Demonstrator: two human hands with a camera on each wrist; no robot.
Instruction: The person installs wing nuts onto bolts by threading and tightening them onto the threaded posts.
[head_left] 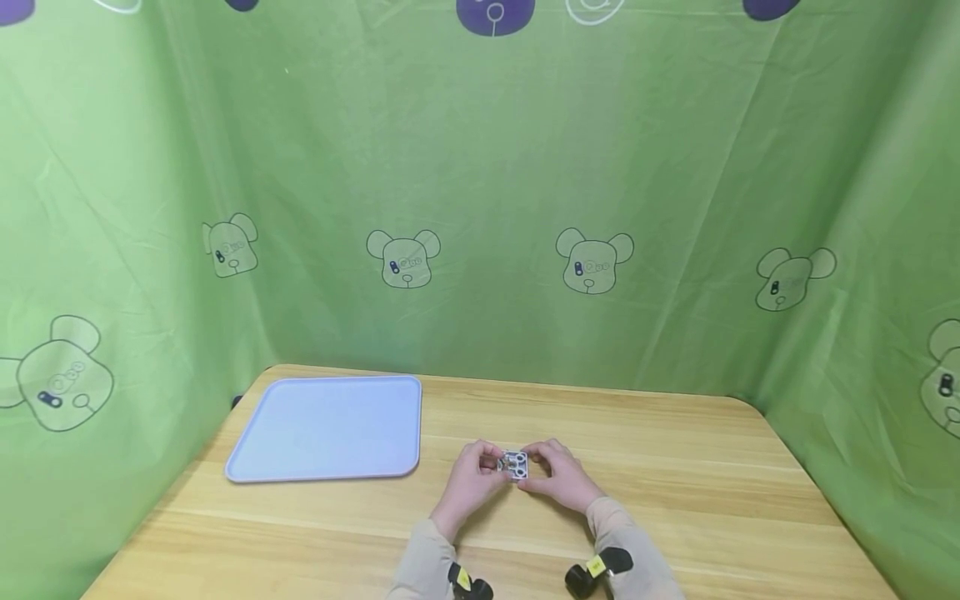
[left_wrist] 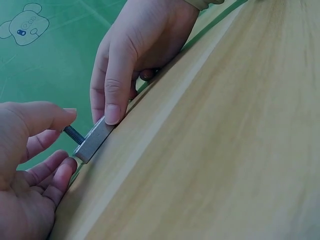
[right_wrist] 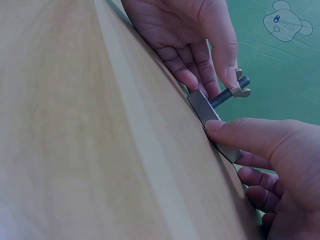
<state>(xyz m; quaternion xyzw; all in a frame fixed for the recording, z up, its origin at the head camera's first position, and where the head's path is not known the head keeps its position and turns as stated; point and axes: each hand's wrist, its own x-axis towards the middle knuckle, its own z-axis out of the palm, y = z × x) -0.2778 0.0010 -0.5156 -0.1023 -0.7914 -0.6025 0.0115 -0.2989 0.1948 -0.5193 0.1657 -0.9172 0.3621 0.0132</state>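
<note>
Close above the table, a small grey metal block (head_left: 520, 467) with round openings in its top sits between both hands. From the block rises a dark threaded bolt (right_wrist: 220, 98), and near its tip is a pale wing nut (right_wrist: 242, 92). My left hand (head_left: 474, 479) pinches the wing nut between thumb and fingers, and other fingers curl by the block's left end. Opposite it, my right hand (head_left: 562, 477) grips the block's right end, thumb (right_wrist: 216, 125) on the near side and fingers behind. In the left wrist view, the left fingers hide the wing nut.
A pale blue tray (head_left: 330, 429) lies on the left of the wooden table (head_left: 675, 450). Green curtains (head_left: 495, 167) printed with bear heads enclose the back and sides. Each sleeve carries a black wrist camera (head_left: 581, 581).
</note>
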